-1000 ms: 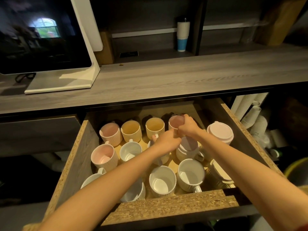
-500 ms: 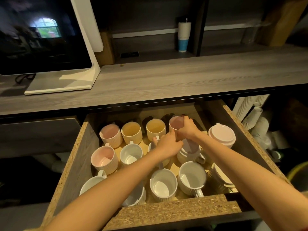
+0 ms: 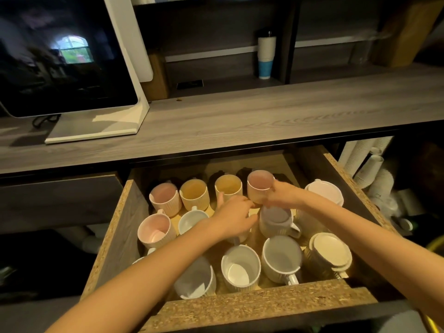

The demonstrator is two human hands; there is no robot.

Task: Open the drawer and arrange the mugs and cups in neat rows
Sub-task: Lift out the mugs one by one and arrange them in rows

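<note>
The chipboard drawer (image 3: 113, 239) stands pulled out and holds several ribbed mugs. Pink and yellow mugs line its back row. My right hand (image 3: 282, 194) grips a pink mug (image 3: 259, 185) at the right end of that row, lifted and tilted a little. My left hand (image 3: 234, 216) reaches in beside it, fingers curled over a mug in the middle row that is mostly hidden beneath it. A grey mug (image 3: 276, 221) sits just under my right hand. White mugs (image 3: 241, 266) fill the front row.
Lidded cups (image 3: 330, 253) stand along the drawer's right side. A grey wooden counter (image 3: 240, 116) overhangs the drawer's back. A monitor on a white stand (image 3: 96, 131) sits at its left. Stacks of paper cups (image 3: 370, 164) lean at the right.
My right hand has raised the pink mug slightly and shifted it back toward the rear row. My left hand has stayed over the middle-row mug.
</note>
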